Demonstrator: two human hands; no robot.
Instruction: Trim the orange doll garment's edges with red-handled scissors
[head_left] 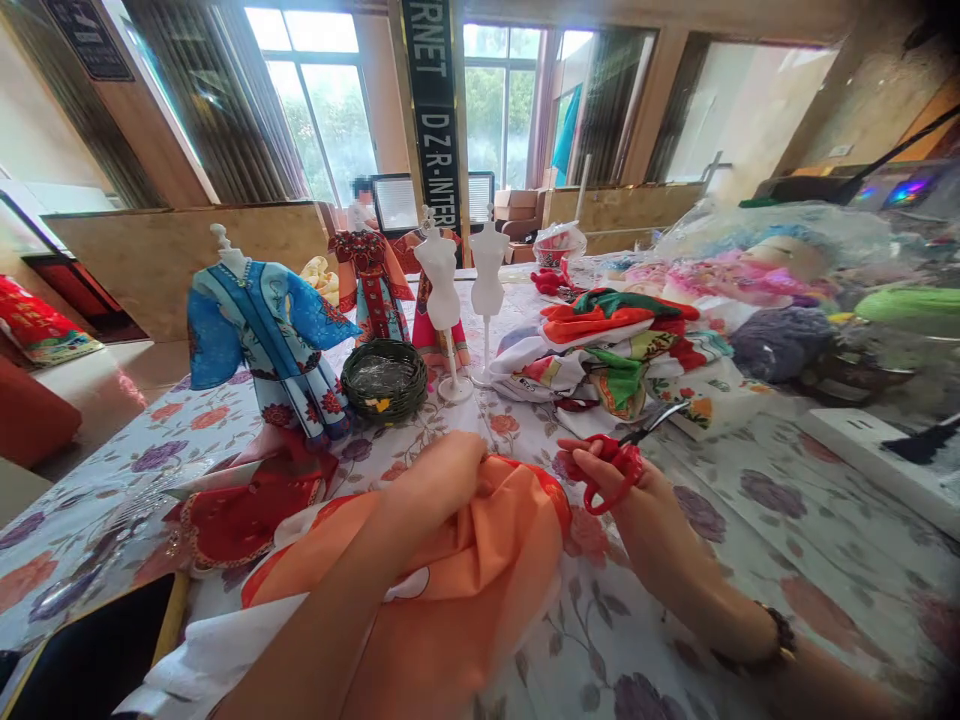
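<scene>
In front of me an orange cloth with red edging and some white fabric is bunched on the flowered tablecloth. My left hand is closed on the top of this cloth, its fingertips partly hidden by the folds. To the right, my right hand holds red-handled scissors, the blades pointing away up and to the right, apart from the cloth. A beaded bracelet is on that wrist. Beyond my hands stands a dark woven basket with clear plastic and a small yellow piece in it.
A doll form in a blue robe stands at left, near a red beaded cloth. Two bare white mannequins stand behind the basket. Folded fabrics pile up at right, with plastic-wrapped items behind. A white box lies far right.
</scene>
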